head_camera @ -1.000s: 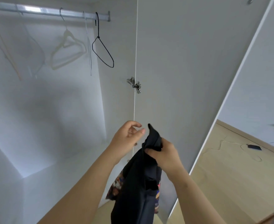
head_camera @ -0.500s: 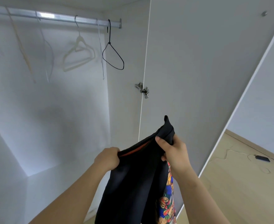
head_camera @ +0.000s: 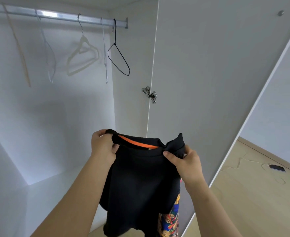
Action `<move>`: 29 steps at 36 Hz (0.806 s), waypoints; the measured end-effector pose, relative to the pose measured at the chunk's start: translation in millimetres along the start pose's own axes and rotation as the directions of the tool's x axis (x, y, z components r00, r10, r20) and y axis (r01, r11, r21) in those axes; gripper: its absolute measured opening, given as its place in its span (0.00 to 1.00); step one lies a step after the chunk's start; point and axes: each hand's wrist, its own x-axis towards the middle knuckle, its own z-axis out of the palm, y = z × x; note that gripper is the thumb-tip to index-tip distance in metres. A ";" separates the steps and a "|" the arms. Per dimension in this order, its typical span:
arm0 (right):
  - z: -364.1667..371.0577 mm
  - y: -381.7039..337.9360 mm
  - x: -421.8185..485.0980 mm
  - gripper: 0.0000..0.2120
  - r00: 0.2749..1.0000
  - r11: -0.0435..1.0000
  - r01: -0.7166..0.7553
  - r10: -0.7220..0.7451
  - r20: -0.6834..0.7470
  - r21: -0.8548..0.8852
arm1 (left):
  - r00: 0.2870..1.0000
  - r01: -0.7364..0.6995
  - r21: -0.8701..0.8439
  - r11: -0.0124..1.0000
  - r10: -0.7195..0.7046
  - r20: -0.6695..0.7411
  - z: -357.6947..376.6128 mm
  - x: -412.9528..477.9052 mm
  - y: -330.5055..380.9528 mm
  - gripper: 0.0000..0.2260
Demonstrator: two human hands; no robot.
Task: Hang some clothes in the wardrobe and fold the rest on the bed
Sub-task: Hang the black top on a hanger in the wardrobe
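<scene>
Both your forearms rise from the bottom edge to the lower centre of the frame. Your left hand [head_camera: 105, 147] curls its fingers round the left end of the black garment [head_camera: 140, 182] at its neckline. Your right hand [head_camera: 187, 161] pinches the bunched right end, thumb on top. The garment hangs spread between them, with an orange strip showing at the neck and a printed patch [head_camera: 169, 219] at its lower right. Six hangers hang from the rail [head_camera: 63, 16] in the upper left, the black wire hanger [head_camera: 120, 60] nearest the open door [head_camera: 209, 82]. One phone [head_camera: 277, 168] lies on the floor at right.
</scene>
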 end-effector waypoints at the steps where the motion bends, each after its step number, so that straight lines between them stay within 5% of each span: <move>1: 0.0 0.4 -1.1 0.10 0.999 0.999 -0.025 0.024 0.042 0.032 | 1.000 -0.013 -0.019 1.000 0.013 -0.001 1.0 -0.9 4.3 0.14; 7: 2.8 0.8 -2.0 0.17 0.985 0.980 -0.108 0.083 0.148 0.167 | 0.997 -0.075 -0.013 0.997 0.074 -0.033 8.9 -3.9 27.5 0.12; 13: -1.6 3.1 4.1 0.08 0.994 0.991 0.105 -0.102 -0.045 0.088 | 0.993 -0.024 -0.038 0.999 0.019 -0.117 8.9 0.3 46.4 0.12; 21: 5.6 14.9 30.3 0.16 0.989 0.980 0.106 -0.086 0.120 -0.169 | 0.967 0.106 -0.066 0.992 -0.118 -0.224 22.3 8.4 59.5 0.10; 29: 36.9 1.3 67.5 0.11 0.961 0.987 0.075 -0.034 0.273 -0.140 | 0.955 0.007 -0.014 1.000 -0.011 -0.296 20.3 59.7 69.4 0.15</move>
